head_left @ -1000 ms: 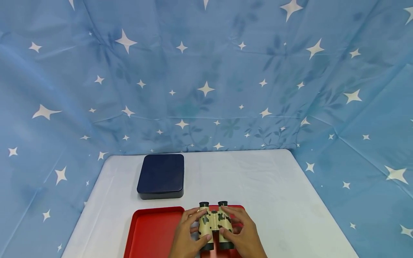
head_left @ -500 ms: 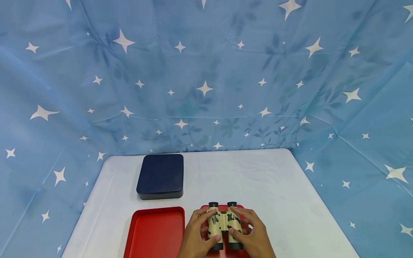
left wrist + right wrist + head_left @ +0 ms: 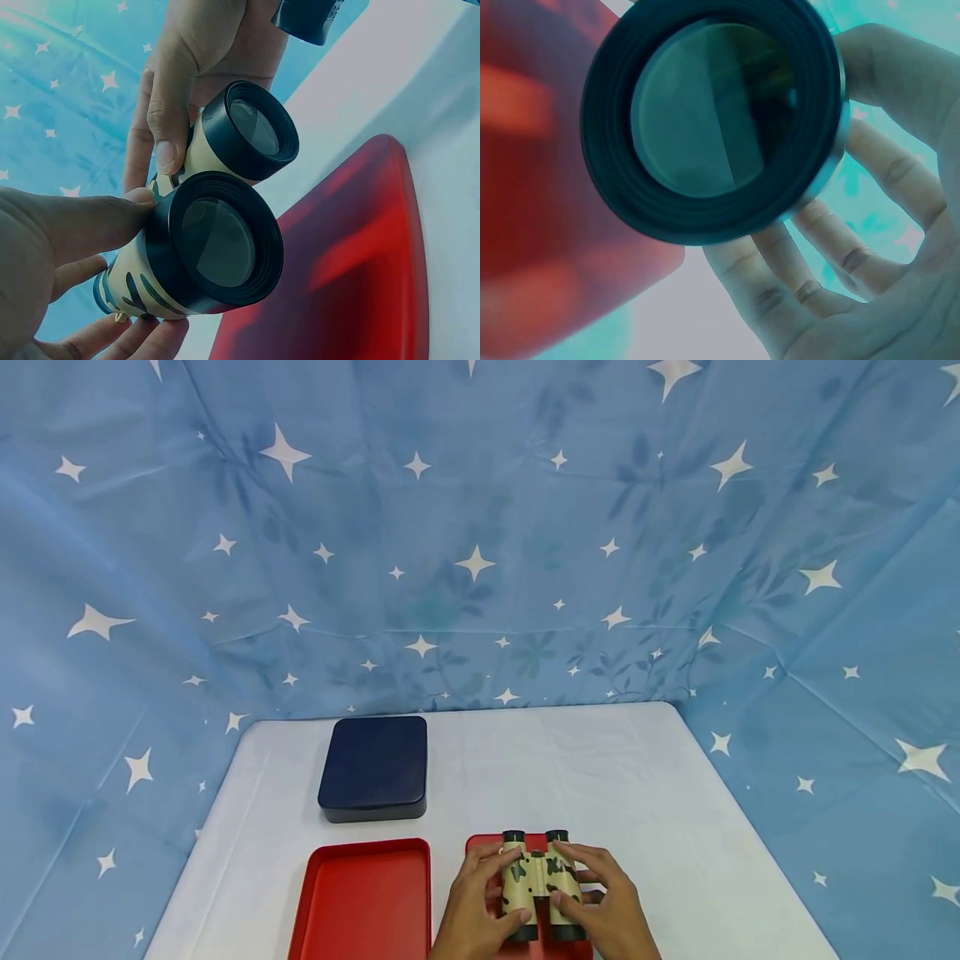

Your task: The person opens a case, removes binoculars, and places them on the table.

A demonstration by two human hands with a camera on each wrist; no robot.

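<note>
A pair of camouflage binoculars (image 3: 537, 877), tan with dark patches and black ends, is held in both hands over the right red tray (image 3: 477, 840). My left hand (image 3: 477, 906) grips the left barrel, thumb near its lower end and fingers toward the upper end. On the other barrel, my right hand (image 3: 611, 902) holds in the same way from the right side. The left wrist view shows both large lenses of the binoculars (image 3: 217, 244) facing that camera. One black-rimmed lens (image 3: 712, 120) fills much of the right wrist view, with my right fingers curled behind it.
A second red tray (image 3: 367, 893) lies to the left of the binoculars. Farther back on the white table (image 3: 570, 760) stands a dark blue box (image 3: 375, 764), its lid on. A blue star-patterned cloth (image 3: 480, 610) surrounds the table on three sides.
Both hands and the binoculars have moved to the right, from the right tray's left part to more over its middle and right. The grip looks the same; trays and box stay put.
</note>
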